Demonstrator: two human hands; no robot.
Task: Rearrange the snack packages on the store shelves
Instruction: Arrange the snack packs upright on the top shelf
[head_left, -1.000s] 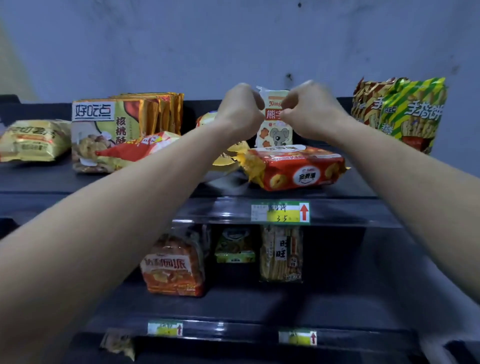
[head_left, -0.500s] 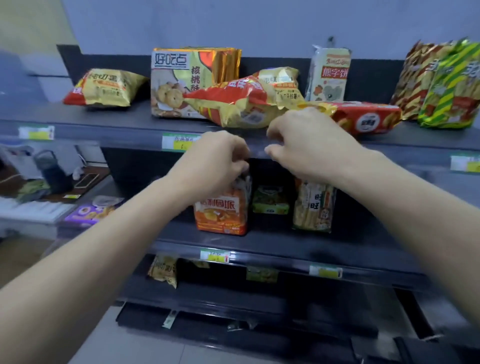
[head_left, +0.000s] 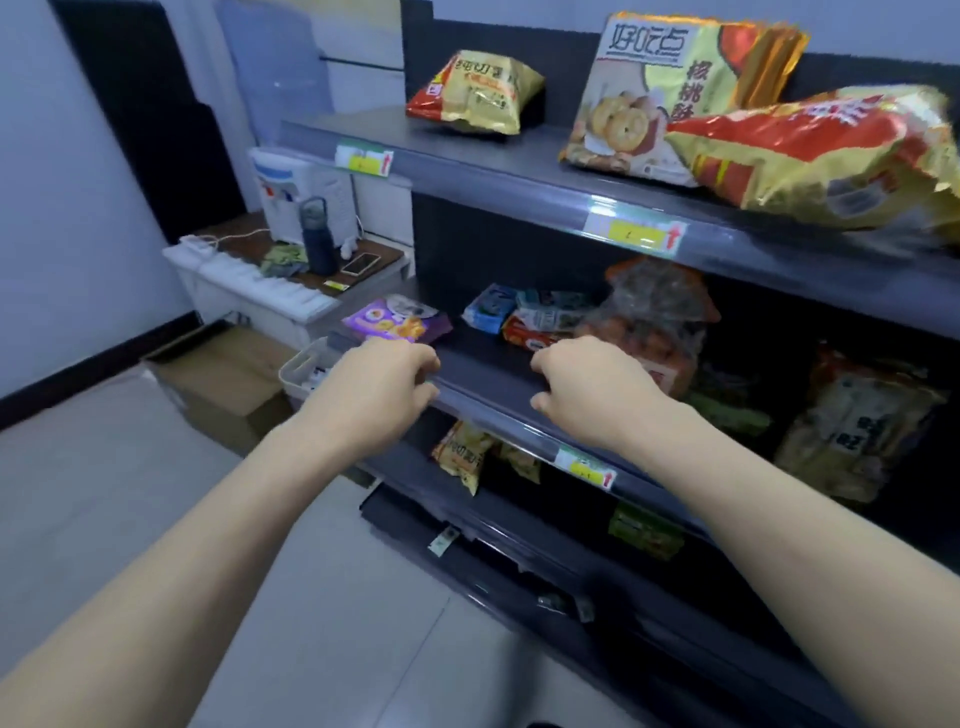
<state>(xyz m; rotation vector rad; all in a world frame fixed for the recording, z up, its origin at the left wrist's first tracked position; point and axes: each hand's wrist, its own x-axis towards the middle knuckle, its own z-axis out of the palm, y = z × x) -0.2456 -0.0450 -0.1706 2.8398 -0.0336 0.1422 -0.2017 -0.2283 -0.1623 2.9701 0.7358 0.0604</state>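
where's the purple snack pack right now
In the head view the purple pack lies flat at the left end of the middle shelf, just behind the left hand, with a blue pack to its right.

we see a pale wall (head_left: 67, 182) on the left with a dark skirting strip (head_left: 93, 364) along its foot, and a light tiled floor (head_left: 156, 493) below. a tall black panel (head_left: 145, 130) stands in the corner. beside the dark shelving unit (head_left: 498, 182) is a low white cabinet (head_left: 249, 283) with a wooden top, carrying a white water dispenser (head_left: 296, 192), a dark blue bottle (head_left: 318, 236), a phone (head_left: 360, 263) and a power strip (head_left: 195, 243). a cardboard box (head_left: 218, 374) sits on the floor. the light is cool and bluish.
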